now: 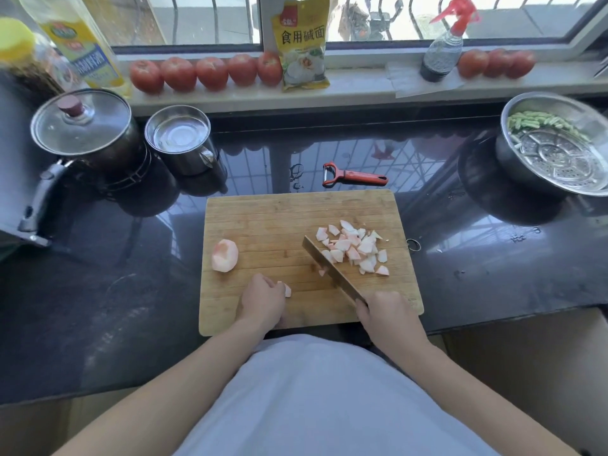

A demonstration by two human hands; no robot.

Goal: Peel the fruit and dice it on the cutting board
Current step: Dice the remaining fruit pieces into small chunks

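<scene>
While the peeling looks finished, we judge the dicing a little past its midpoint.

Board: the cutting board lies at the middle of the counter, straight before us.

Diced heap: pale pink cubes, the diced pieces, sit toward 2 o'clock on the board, just right of the blade.

Unfinished fruit: a peeled chunk rests at 9 o'clock on the board, well apart from the heap; no skin shows on it.

Piece in hand: a small wedge lies at 6 o'clock on the board, under the fingertips of our left hand.

Left grip: the fingers curl down onto the wedge; whether they pinch it or merely steady it we cannot quite tell, as the knuckles hide the contact.

Right grip: our right hand wraps round the handle of the knife, whose blade slants toward 11 o'clock with its edge near the board.

Peeler: the red peeler lies on the counter at 12 o'clock beyond the board, untouched.

Done: peeling, and roughly half the cutting.

Left: we still have to dice the wedge, then the peeled chunk.
</scene>
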